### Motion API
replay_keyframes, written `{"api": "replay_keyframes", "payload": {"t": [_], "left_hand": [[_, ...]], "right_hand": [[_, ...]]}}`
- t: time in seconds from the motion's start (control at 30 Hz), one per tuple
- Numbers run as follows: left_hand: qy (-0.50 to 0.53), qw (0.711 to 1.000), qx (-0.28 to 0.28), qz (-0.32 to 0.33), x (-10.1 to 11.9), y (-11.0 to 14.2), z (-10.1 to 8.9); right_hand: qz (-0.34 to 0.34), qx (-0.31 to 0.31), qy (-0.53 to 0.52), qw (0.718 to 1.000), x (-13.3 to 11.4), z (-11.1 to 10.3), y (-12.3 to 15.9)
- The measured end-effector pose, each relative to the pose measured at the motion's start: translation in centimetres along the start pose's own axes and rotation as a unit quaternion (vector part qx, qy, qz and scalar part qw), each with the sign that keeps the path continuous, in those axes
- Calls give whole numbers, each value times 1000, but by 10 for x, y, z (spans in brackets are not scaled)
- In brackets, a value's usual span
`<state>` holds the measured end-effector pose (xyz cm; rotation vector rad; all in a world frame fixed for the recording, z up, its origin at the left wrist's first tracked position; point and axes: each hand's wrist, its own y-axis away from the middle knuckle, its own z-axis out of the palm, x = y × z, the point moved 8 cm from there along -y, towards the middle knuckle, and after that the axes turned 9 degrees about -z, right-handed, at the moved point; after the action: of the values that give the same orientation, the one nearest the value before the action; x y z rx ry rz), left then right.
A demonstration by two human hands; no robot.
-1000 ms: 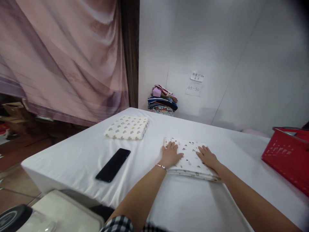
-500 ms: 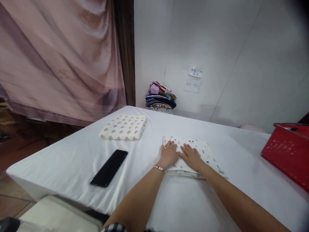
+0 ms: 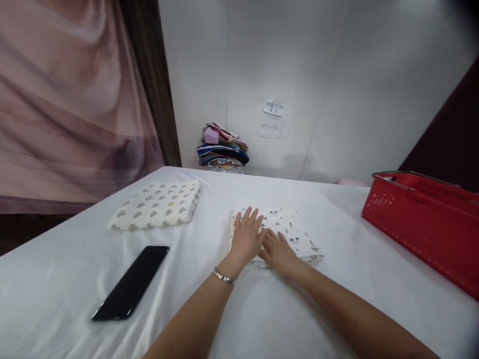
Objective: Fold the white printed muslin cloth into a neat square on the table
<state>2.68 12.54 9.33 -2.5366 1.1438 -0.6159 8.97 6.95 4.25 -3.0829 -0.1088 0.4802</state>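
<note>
A folded white cloth (image 3: pixel 288 224) with small printed figures lies flat on the white-covered table (image 3: pixel 269 309). My left hand (image 3: pixel 247 235) rests on its left part, palm down and fingers spread. Close beside it, my right hand (image 3: pixel 279 253) lies on the cloth's near middle, its fingers stretched toward the left hand. Neither hand grips anything. A bracelet (image 3: pixel 223 275) circles my left wrist. Farther left is a second folded cloth (image 3: pixel 159 204), cream with grey mouse-head shapes, apart from both hands.
A black phone (image 3: pixel 131 283) lies at the left front of the table. On the right stands a red basket (image 3: pixel 419 224) with a metal handle. Folded fabrics (image 3: pixel 223 147) are stacked by the wall behind, under paper notes (image 3: pixel 271 127). A pink curtain (image 3: pixel 71 99) hangs at left.
The camera view has turned to the right, so more of the red basket shows. My right hand has slid over the cloth toward its near edge, closer to my left hand.
</note>
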Motion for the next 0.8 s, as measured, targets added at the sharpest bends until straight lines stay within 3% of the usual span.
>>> {"api": "replay_keyframes", "payload": {"t": [0.1, 0.2, 0.27, 0.4, 0.57, 0.67, 0.8], "left_hand": [[7, 997, -79, 2, 6, 8, 18], [-12, 986, -167, -22, -1, 15, 46], [-25, 982, -188, -17, -2, 17, 54], [-42, 980, -194, -17, -1, 17, 55], [-69, 982, -174, -20, -6, 17, 46], [-91, 983, -152, -49, -20, 20, 39], [-90, 983, -148, -65, -28, 27, 37]], "right_hand": [[2, -28, -46, 999, 14, -12, 0], [79, -2, -12, 997, 53, -30, 15], [142, 26, 25, 989, 80, -37, 31], [178, 15, 22, 984, 102, -25, 52], [182, -25, 7, 983, 109, -21, 49], [171, -16, 28, 985, 112, -38, 34], [141, 53, 63, 987, 109, -65, -1]]}}
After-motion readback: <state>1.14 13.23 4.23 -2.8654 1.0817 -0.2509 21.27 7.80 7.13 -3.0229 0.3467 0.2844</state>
